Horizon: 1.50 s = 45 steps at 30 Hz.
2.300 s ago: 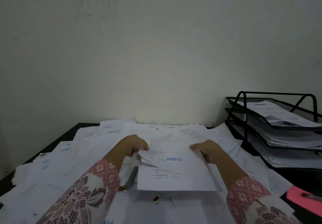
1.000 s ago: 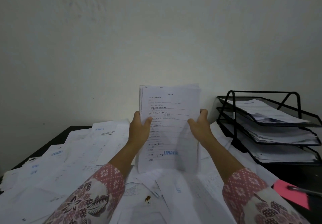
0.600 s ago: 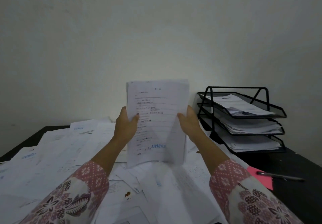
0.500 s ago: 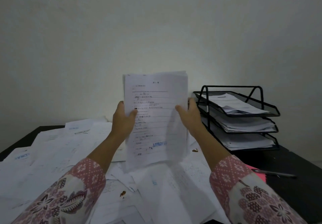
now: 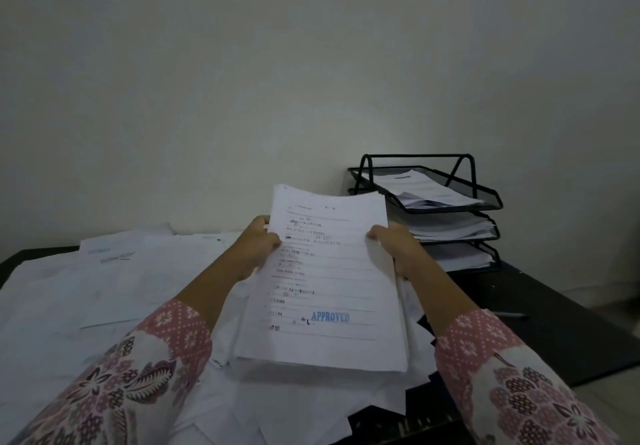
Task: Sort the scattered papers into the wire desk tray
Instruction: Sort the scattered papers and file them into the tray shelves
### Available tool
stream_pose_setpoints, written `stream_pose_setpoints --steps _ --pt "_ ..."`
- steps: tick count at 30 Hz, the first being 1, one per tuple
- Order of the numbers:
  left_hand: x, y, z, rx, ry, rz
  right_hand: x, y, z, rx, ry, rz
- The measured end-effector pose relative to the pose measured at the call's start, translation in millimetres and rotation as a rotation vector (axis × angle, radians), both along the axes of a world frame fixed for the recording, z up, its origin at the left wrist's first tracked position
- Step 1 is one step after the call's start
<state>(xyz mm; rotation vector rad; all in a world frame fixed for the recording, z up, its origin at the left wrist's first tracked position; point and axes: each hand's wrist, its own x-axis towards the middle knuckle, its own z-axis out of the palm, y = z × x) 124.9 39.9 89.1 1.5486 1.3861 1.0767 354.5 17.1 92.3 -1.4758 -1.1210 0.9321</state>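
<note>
A thick stack of white papers [image 5: 325, 281] with a blue APPROVED stamp on its top sheet is held above the desk, tilted with its far edge raised. My left hand [image 5: 254, 248] grips its left edge and my right hand [image 5: 398, 247] grips its right edge. The black three-tier wire desk tray [image 5: 485, 198] stands at the back right, just beyond the stack's far right corner, with papers in each tier. Scattered papers [image 5: 104, 288] cover the desk to the left and below the stack.
The black desk [image 5: 540, 326] shows bare at the right, where a pen [image 5: 509, 315] lies. A pale wall [image 5: 277, 80] rises close behind the desk and tray. A dark object sits at the near edge [image 5: 408, 424].
The stack was lifted from the desk and held upright; it now tilts down flatter and sits lower, closer to the tray's left side. The view has shifted right.
</note>
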Motion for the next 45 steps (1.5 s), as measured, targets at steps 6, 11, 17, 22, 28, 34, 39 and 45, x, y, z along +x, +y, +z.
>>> stream_pose_setpoints --steps 6,11,17,22,28,34,39,45 --pt "46 0 -41 -0.153 0.163 -0.107 42 -7 -53 -0.251 -0.043 -0.084" --pt "78 0 -53 -0.267 0.105 -0.189 82 -15 -68 -0.309 -0.160 -0.153" --pt "105 1 -62 -0.329 0.015 -0.311 126 -19 -68 -0.300 -0.114 -0.260" --pt "117 -2 -65 -0.422 0.015 -0.535 152 -20 -62 -0.211 -0.036 -0.385" --pt "133 -4 -63 -0.430 0.037 -0.551 173 -13 -60 -0.190 0.025 -0.428" --pt "166 9 -59 -0.320 -0.042 -0.321 185 -13 -65 -0.300 0.039 -0.335" --pt "195 10 -59 -0.334 -0.180 -0.218 194 -17 -66 -0.349 0.013 -0.301" --pt "222 22 -78 -0.318 -0.215 -0.135 199 -17 -69 -0.180 0.370 -0.435"
